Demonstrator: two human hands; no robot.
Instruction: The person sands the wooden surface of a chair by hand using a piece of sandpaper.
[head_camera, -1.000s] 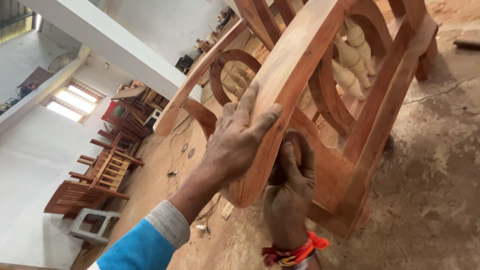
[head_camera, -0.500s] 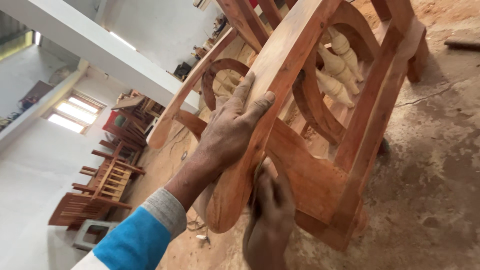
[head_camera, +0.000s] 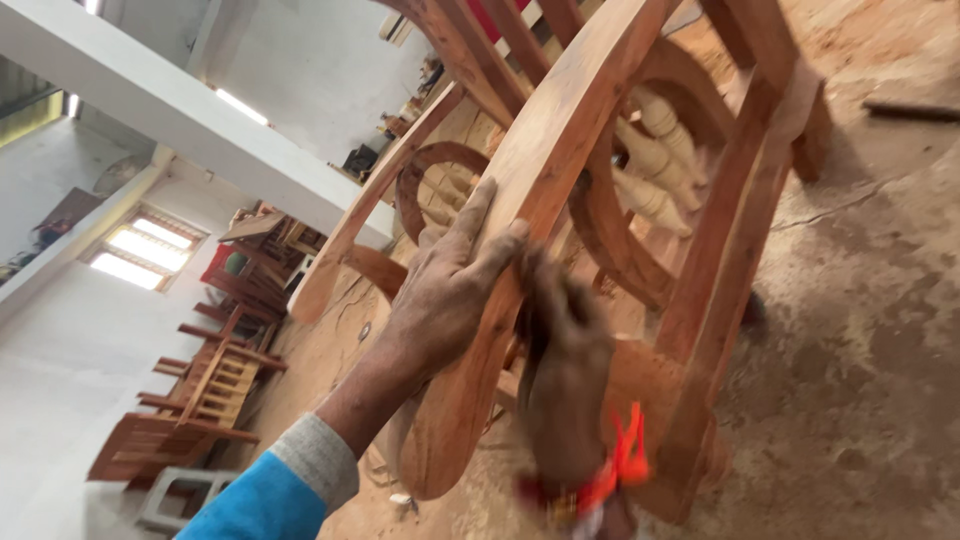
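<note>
From the head camera, a big wooden chair frame (head_camera: 640, 200) lies tipped on the dusty floor (head_camera: 860, 330). Its wide curved arm (head_camera: 520, 260) runs from the top of the picture down to a round end near the bottom edge. The floor to the right of the frame is open and bare.

Two hands are on the arm. The left hand (head_camera: 450, 290) lies flat on it, fingers spread, so its grip holds nothing. The right hand (head_camera: 565, 350) is blurry and presses the arm's side; I cannot tell how its grip is. It wears one orange wrist band (head_camera: 615, 470).

The wood is reddish brown and smooth. Pale turned posts (head_camera: 655, 165) show inside the frame. More wooden chairs (head_camera: 200, 400) stand far back on the left.
</note>
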